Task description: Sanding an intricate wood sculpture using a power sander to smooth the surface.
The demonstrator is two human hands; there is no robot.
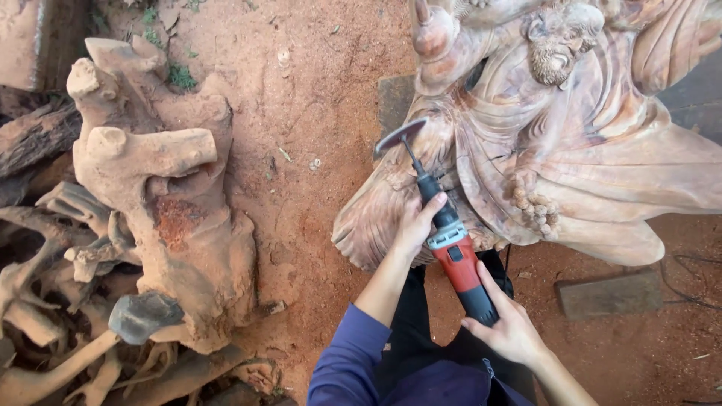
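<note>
A red and black power grinder point(456, 256) with a long shaft and a flat disc point(398, 137) at its tip points up and left. My left hand point(416, 228) grips its front neck, and my right hand point(510, 325) holds the black rear handle. The disc sits against the left flank of a large carved wooden statue point(571, 143) of a bearded figure in flowing robes.
Gnarled root stumps point(162, 195) and tangled roots fill the left side on red dirt ground point(316, 113). A flat wooden block point(609, 295) lies at the right, with a dark cable point(688, 282) beyond it. My dark trousers and blue sleeve are below.
</note>
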